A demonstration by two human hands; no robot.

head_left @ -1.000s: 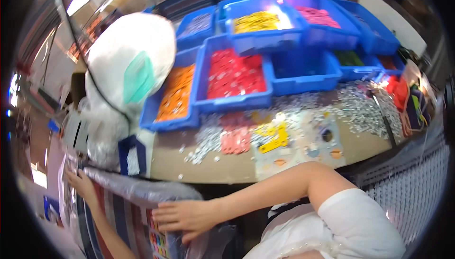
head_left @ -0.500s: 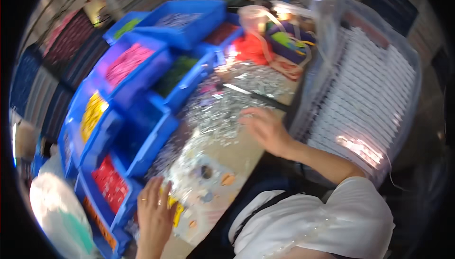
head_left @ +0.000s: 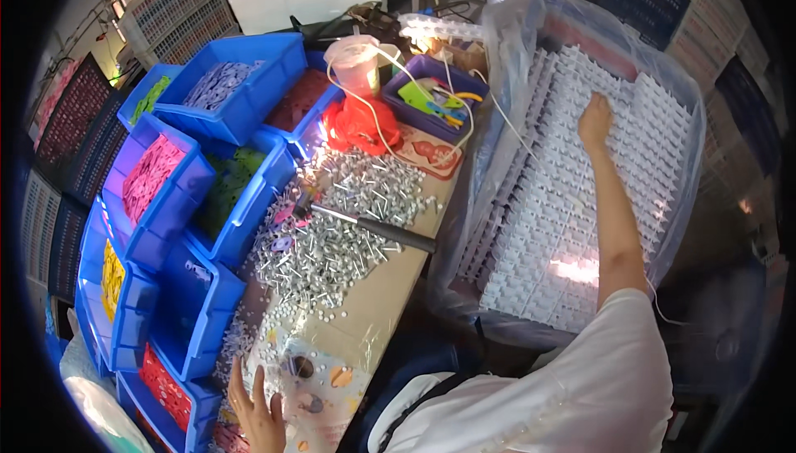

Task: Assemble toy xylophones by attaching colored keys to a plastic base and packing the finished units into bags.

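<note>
My right hand [head_left: 595, 124] is stretched far out over the white plastic pieces [head_left: 572, 204] standing in close rows in a large clear-lined bin [head_left: 489, 105]. Its fingers curl down among the pieces; whatever they hold is hidden. Low in the view, my left hand [head_left: 259, 411] has its fingers apart and nothing in it. It hovers beside a patterned sheet [head_left: 319, 382] with a dark round hole [head_left: 301, 366]. Farther up the table lies a hammer [head_left: 385, 231], its black handle pointing right, on a heap of small silver rivets [head_left: 323, 258].
Blue bins [head_left: 217, 304] stacked at the left hold pink, green, yellow and red pieces. Behind the rivets are a red cloth bundle [head_left: 358, 125], a clear cup [head_left: 355, 67] and a purple basket [head_left: 406, 109] of tools. A pale cable [head_left: 507, 121] loops toward the large bin.
My right hand has moved from above the table beside the hammer, far right onto the white pieces. My left hand is lower and slightly left. The whole view has turned toward the right.
</note>
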